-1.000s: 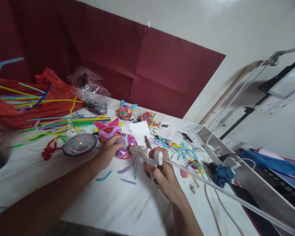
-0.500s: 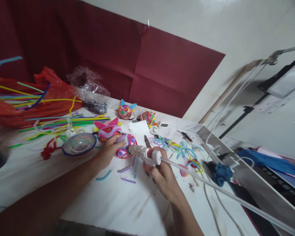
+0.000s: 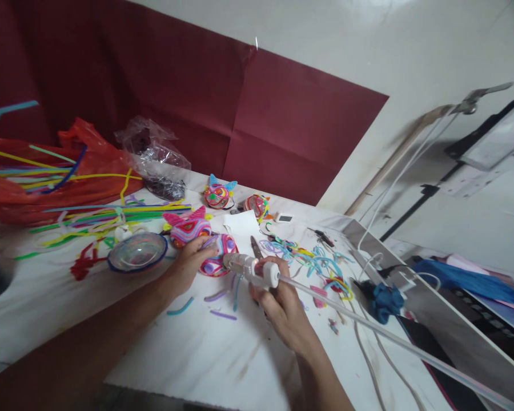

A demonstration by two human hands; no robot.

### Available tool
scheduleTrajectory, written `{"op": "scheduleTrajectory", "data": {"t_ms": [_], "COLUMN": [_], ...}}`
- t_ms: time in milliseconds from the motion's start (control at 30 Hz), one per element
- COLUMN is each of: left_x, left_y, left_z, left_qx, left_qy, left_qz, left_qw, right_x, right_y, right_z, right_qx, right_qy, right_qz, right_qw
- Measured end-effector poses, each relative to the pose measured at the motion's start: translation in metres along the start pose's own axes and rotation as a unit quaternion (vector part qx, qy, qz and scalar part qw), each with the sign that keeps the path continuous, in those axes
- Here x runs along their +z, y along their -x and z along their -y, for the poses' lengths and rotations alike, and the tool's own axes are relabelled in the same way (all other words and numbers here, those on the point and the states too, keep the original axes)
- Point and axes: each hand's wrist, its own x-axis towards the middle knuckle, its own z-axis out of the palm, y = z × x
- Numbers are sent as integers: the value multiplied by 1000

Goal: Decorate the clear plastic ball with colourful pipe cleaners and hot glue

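My right hand (image 3: 282, 302) is wrapped round a white hot glue gun (image 3: 252, 269), with a long clear glue stick (image 3: 368, 328) reaching out of its back end. The gun's nozzle points left, at the edge of a round pink, white and purple pipe-cleaner piece (image 3: 218, 260); whether they touch I cannot tell. My left hand (image 3: 191, 265) grips that piece from its left side, fingers over its top. Just behind it sits a pink striped pipe-cleaner animal head (image 3: 188, 226) with pointed ears. Short cut pipe cleaners (image 3: 223, 314) lie in front, purple and blue.
A clear bowl with a blue rim (image 3: 137, 254) stands at left, near loose pipe cleaners and a red bag (image 3: 98, 157). Two finished-looking heads (image 3: 217, 194) sit at the back. Pliers (image 3: 256, 248), pipe-cleaner scraps (image 3: 321, 261) and cables (image 3: 368, 359) lie to the right.
Hands, glue gun and round piece stay almost in place. The gun has shifted very slightly to the left; the view has moved a little.
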Motion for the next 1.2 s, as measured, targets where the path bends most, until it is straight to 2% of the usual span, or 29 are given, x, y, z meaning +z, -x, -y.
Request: {"op": "scheduleTrajectory", "data": {"t_ms": [467,1200], "left_x": [1,1], "left_y": [3,2], "left_z": [-4,-6], "left_qx": [-11,-22], "left_qy": [6,21], "left_qz": [4,6], "left_qw": [1000,1000], "right_x": [1,-7], "right_y": [0,-6], "right_z": [0,-4], "right_qx": [-11,3], "right_qy": [4,-91], "right_qz": [-15,-46], "right_qw": [1000,995]}}
